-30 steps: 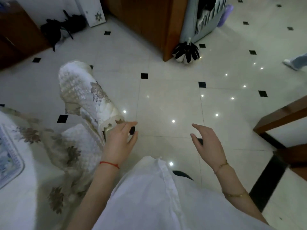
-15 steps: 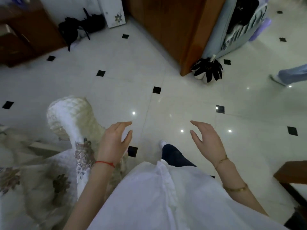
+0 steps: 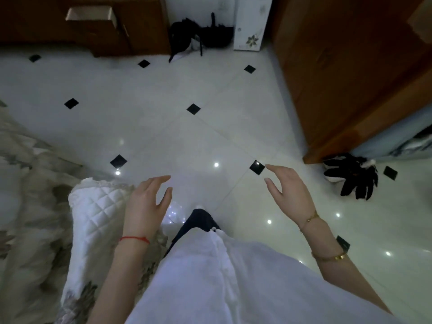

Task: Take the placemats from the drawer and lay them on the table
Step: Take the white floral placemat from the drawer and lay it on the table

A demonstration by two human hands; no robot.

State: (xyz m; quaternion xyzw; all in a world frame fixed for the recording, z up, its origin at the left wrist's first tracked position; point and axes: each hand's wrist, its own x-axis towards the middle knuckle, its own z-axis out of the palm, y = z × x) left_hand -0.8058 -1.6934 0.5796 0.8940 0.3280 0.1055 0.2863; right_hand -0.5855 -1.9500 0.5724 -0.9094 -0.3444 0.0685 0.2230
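White tiled floor (image 3: 163, 94) btwn person & open drawer (image 3: 90, 14), far ahead-left. Both hands empty, fingers loosely spread; left hand (image 3: 146, 202) nearer than right hand (image 3: 289, 195).

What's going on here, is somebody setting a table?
Not yet. A person in a white top is on a tiled floor, both hands empty: the left hand and the right hand hang open in front. Ahead, a drawer in a dark wooden cabinet stands open. No placemats are in hand. A quilted chair cover sits beside the left hand.
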